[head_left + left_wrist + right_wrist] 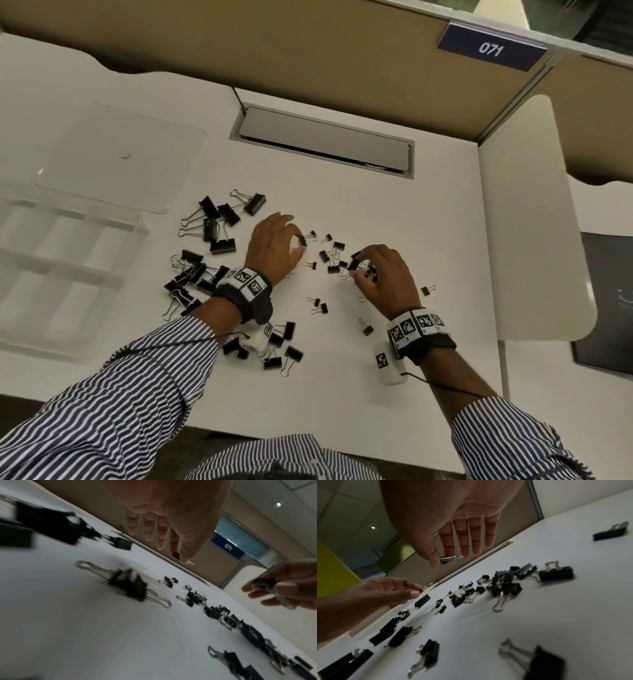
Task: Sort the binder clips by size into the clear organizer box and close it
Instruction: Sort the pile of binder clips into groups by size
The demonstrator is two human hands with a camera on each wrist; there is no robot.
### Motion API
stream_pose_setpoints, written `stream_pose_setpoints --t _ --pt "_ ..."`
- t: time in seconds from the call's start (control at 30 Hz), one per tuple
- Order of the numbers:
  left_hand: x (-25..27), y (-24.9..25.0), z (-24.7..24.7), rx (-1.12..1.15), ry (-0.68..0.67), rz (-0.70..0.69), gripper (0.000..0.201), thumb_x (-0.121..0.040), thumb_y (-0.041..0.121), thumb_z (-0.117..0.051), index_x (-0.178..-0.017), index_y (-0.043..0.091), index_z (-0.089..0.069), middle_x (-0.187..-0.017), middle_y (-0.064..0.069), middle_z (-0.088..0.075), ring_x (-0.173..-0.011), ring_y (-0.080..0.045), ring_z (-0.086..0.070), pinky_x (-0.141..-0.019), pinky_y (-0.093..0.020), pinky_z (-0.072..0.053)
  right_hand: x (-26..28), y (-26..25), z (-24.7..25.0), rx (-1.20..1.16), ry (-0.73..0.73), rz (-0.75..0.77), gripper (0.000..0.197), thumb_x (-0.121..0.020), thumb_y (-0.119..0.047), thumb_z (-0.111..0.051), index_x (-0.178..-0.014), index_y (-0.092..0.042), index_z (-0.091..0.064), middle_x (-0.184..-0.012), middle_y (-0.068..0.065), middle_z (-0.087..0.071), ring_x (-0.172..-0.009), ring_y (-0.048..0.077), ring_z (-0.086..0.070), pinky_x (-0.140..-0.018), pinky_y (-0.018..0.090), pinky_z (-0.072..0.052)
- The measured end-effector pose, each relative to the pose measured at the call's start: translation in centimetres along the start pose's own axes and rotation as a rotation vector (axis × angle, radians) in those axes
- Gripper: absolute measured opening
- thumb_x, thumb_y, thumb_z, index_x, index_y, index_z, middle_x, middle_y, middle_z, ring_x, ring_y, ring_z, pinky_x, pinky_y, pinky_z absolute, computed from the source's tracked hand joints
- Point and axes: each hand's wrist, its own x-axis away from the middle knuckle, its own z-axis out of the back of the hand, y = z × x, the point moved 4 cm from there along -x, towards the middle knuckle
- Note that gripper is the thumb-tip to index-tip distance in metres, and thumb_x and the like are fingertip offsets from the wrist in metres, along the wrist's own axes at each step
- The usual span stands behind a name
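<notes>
Black binder clips of three sizes lie scattered on the white desk [342, 377]: large ones [219, 219], medium ones [191, 274] and small ones [330, 255]. My left hand [298, 241] pinches one small clip [303, 241] between thumb and forefinger; the left wrist view shows this clip [176, 555] at the thumb tip. My right hand [359, 270] hovers over the small cluster and grips small clips [356, 265]; in the right wrist view one clip [448, 559] sits between thumb and fingers. The clear organizer box [51, 257] stands open at the far left, with its lid [120, 157] lying flat behind it.
More medium clips [277, 346] lie near my left forearm, and single small clips [428, 290] to the right. A grey cable hatch [325, 144] is set into the desk at the back. A tan partition with a 071 sign [491, 49] rises behind. A dark panel [606, 301] sits far right.
</notes>
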Motion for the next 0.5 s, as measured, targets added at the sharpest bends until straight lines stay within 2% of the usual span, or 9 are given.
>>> stream_pose_setpoints --t 0.07,0.17,0.23,0.3,0.43,0.5 --pt "1.3 -1.4 1.9 0.025 0.049 0.012 0.025 -0.08 0.027 -0.075 -0.101 0.015 -0.066 -0.124 -0.008 -0.062 -0.123 -0.029 -0.051 -0.103 -0.047 -0.041 -0.3 -0.9 -0.8 -0.018 0.0 0.003 0.02 -0.083 -0.036 -0.069 -0.099 -0.026 -0.062 -0.106 -0.006 -0.059 -0.098 0.019 -0.054 -0.084 0.038 -0.046" --pt "3.7 -3.5 4.2 0.061 0.093 0.039 0.022 -0.081 0.025 -0.074 -0.099 0.017 -0.064 -0.106 -0.001 -0.064 -0.099 -0.021 -0.057 -0.084 -0.039 -0.05 -0.8 -2.7 -2.8 -0.011 -0.044 0.018 0.022 -0.083 -0.039 -0.067 -0.101 -0.027 -0.064 -0.103 -0.005 -0.059 -0.097 0.019 -0.053 -0.083 0.037 -0.045" --pt "5.5 -4.9 5.0 0.069 0.076 0.091 0.023 -0.082 0.026 -0.075 -0.101 0.02 -0.064 -0.103 0.002 -0.063 -0.094 -0.017 -0.057 -0.076 -0.034 -0.051 -1.1 -4.2 -4.4 0.015 -0.092 0.041 0.023 -0.084 -0.04 -0.067 -0.103 -0.028 -0.065 -0.104 -0.004 -0.06 -0.099 0.019 -0.053 -0.085 0.036 -0.045" --pt "7.0 -6.0 5.3 0.045 0.044 0.111 0.025 -0.08 0.028 -0.076 -0.102 0.021 -0.065 -0.102 0.003 -0.064 -0.095 -0.018 -0.058 -0.077 -0.035 -0.05 -1.5 -5.7 -6.0 0.054 -0.133 0.051 0.022 -0.084 -0.04 -0.067 -0.104 -0.029 -0.065 -0.102 -0.003 -0.06 -0.099 0.02 -0.052 -0.085 0.037 -0.045" --pt "8.8 -5.9 5.0 -0.015 0.005 0.049 0.025 -0.07 0.035 -0.082 -0.087 0.025 -0.067 -0.092 0.008 -0.066 -0.091 -0.016 -0.059 -0.081 -0.038 -0.046 -2.0 -7.9 -8.7 0.113 -0.181 0.031 0.021 -0.08 -0.041 -0.07 -0.097 -0.029 -0.066 -0.092 -0.005 -0.058 -0.092 0.02 -0.053 -0.077 0.035 -0.044" --pt "9.2 -5.7 4.8 -0.046 0.009 0.041 0.027 -0.067 0.041 -0.083 -0.083 0.027 -0.066 -0.091 0.01 -0.065 -0.091 -0.013 -0.057 -0.085 -0.036 -0.042 -2.2 -8.7 -9.7 0.139 -0.187 0.022 0.024 -0.079 -0.042 -0.071 -0.097 -0.027 -0.067 -0.093 -0.003 -0.061 -0.092 0.022 -0.055 -0.077 0.035 -0.045"
